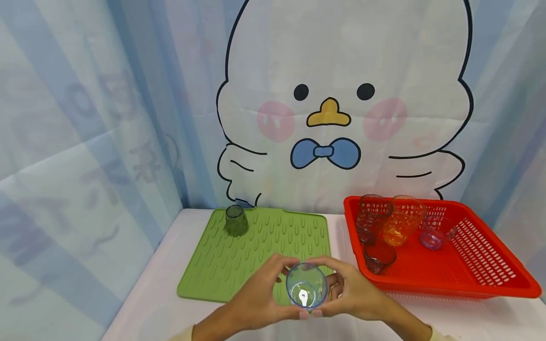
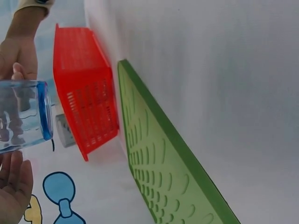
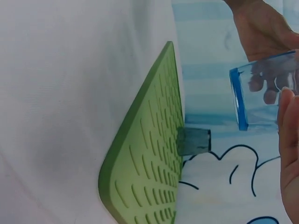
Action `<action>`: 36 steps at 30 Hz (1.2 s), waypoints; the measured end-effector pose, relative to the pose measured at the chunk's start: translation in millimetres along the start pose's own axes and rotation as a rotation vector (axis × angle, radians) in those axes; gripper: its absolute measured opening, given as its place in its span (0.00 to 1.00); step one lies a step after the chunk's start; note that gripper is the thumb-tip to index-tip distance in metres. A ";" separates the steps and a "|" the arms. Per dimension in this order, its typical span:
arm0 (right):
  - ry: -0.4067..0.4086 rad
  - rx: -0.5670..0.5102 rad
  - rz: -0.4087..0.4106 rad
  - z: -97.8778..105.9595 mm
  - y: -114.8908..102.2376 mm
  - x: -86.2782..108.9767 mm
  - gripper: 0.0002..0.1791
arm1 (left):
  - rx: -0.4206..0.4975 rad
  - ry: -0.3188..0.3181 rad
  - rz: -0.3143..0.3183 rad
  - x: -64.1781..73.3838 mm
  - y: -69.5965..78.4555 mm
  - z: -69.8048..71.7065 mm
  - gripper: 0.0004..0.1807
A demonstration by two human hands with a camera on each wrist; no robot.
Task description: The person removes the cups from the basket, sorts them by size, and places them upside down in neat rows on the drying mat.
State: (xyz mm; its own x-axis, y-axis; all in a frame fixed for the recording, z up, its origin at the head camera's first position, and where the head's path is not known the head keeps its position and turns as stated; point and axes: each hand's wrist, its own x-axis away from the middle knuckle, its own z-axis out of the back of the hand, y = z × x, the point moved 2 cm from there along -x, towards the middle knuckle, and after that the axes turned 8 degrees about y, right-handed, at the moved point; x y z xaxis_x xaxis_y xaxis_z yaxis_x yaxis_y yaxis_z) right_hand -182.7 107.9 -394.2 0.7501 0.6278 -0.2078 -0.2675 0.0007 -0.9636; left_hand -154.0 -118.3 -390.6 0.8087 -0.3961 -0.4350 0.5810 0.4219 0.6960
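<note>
Both hands hold a clear blue-tinted cup (image 1: pixel 306 285) in the air over the front edge of the green mat. My left hand (image 1: pixel 255 297) grips it from the left, and my right hand (image 1: pixel 359 294) grips it from the right, thumbs close together on the near side. From above I look into the cup through its blue rim. In the left wrist view the cup (image 2: pixel 23 119) lies between the two hands, as does the cup (image 3: pixel 261 93) in the right wrist view. A dark grey-green cup (image 1: pixel 236 221) stands narrower end up on the mat's back left.
The green ridged drying mat (image 1: pixel 204 282) lies on a white table. To its right, a red plastic basket (image 1: pixel 431 284) holds several cups, among them an orange cup (image 1: pixel 403 222) and a purple cup (image 1: pixel 432 237). A printed curtain (image 1: pixel 196 118) hangs behind the table.
</note>
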 end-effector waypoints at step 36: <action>-0.014 -0.136 0.044 -30.3 46.9 -5.5 0.33 | 0.066 0.066 -0.040 -1.2 15.0 8.5 0.41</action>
State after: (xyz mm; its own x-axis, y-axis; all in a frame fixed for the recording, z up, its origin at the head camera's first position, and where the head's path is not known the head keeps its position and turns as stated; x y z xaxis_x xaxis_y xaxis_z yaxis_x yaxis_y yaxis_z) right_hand -181.1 80.9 -443.3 0.7309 0.6353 -0.2494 -0.2150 -0.1324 -0.9676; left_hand -147.1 -118.4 -374.7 0.7909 -0.3555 -0.4982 0.6069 0.3511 0.7130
